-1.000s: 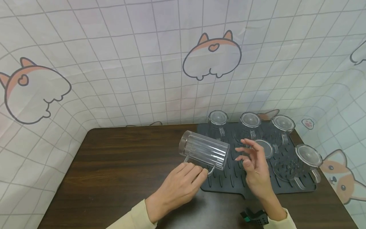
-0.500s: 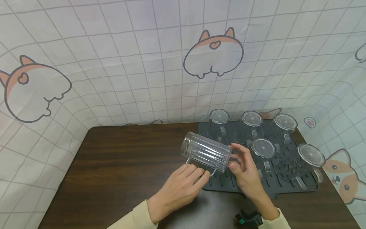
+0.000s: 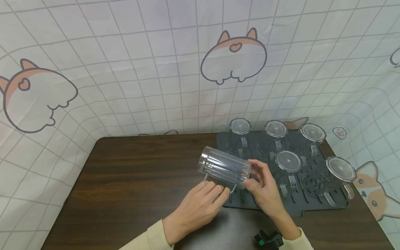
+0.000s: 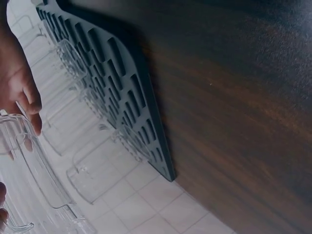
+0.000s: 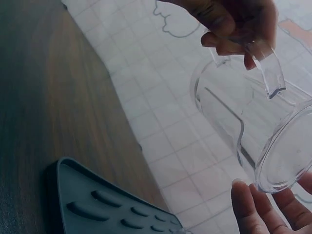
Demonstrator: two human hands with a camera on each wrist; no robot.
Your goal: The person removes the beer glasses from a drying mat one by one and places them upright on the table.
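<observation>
A clear glass mug (image 3: 225, 166) with fluted sides lies tilted on its side in the air, over the left part of a dark drying mat (image 3: 232, 203). Its handle faces down toward me, and the curled fingers of my left hand (image 3: 201, 205) grip it. At the mug's right end, my right hand (image 3: 265, 191) holds the edge, thumb in front and fingers behind. In the right wrist view, the fingertips (image 5: 243, 202) touch the round end of the mug (image 5: 234, 117). The left wrist view shows only a little of my left hand.
Several glass mugs stand upside down on the mat, among them one at the back left (image 3: 240, 133), one in the middle (image 3: 288, 163) and one at the right (image 3: 340, 170). The dark wooden table (image 3: 131, 173) meets a white grid-patterned cloth (image 3: 156, 86) behind.
My right hand has moved left from beside the mug and taken hold of its right end. The left hand keeps its grip on the handle, and the mug has barely shifted.
</observation>
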